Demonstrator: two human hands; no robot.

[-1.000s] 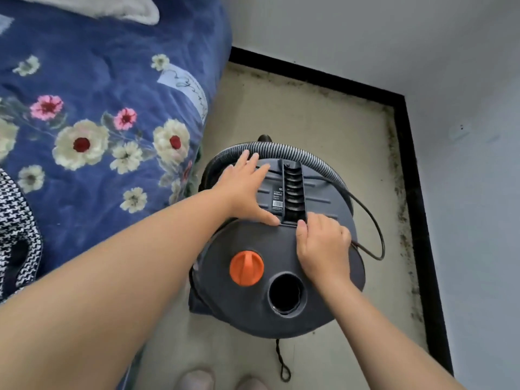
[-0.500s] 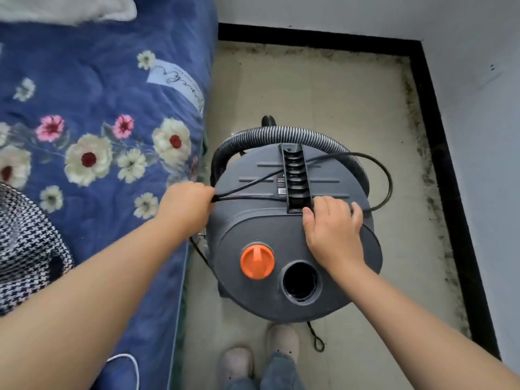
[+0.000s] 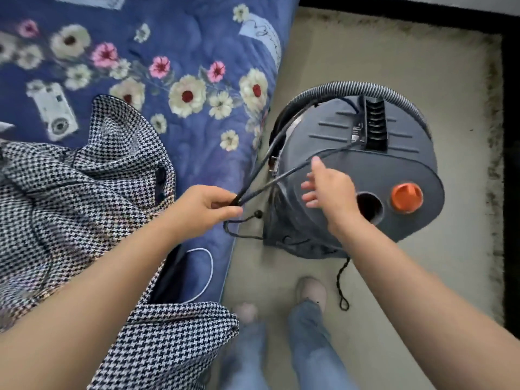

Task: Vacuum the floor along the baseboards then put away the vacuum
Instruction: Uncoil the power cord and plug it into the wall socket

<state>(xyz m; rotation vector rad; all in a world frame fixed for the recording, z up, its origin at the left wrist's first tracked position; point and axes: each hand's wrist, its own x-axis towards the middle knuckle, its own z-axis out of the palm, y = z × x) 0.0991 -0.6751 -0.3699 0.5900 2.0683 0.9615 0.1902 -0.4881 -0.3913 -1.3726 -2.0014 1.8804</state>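
The vacuum (image 3: 357, 178) stands on the pale floor (image 3: 394, 66) just beside the bed (image 3: 174, 52), its round grey plastic lid facing up. Toward the bed from the vacuum, the left hand (image 3: 201, 211) pinches a doubled loop of the black power cord (image 3: 284, 174), which runs taut from the handle slot (image 3: 374, 125) on the lid. The right hand (image 3: 330, 190) hovers over the lid with fingers spread and relaxed, holding nothing, close to the cord.

The likely trouble: a hard pull on the taut cord could tip or drag the vacuum toward the bed, or the thin, smooth cord could slip from the pinch and spring into a tangle. Slack cord also trails on the floor near the person's feet — a snag there seems possible.

The ribbed hose (image 3: 365, 90) curves round the far rim of the lid — flexible, corrugated. An orange knob (image 3: 406, 197) and a round open port (image 3: 368, 206) sit on the near side of the lid.
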